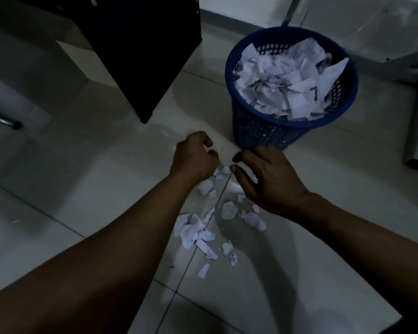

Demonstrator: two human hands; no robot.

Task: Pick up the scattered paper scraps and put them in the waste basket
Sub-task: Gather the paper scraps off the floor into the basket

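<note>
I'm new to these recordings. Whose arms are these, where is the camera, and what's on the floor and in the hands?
There is no machine here: a person works with bare hands. The single picture comes from a wide-angle camera worn on the head, looking down, so both forearms reach in from the bottom. The left hand and right hand are low over a white tiled floor, above torn paper scraps scattered there. Beyond them stands a blue mesh waste basket, already heaped with paper. The left hand's fingers are curled, but the dim picture does not show whether its grip holds a scrap; the right hand's fingers are loosely bent with nothing visible in them.
</note>
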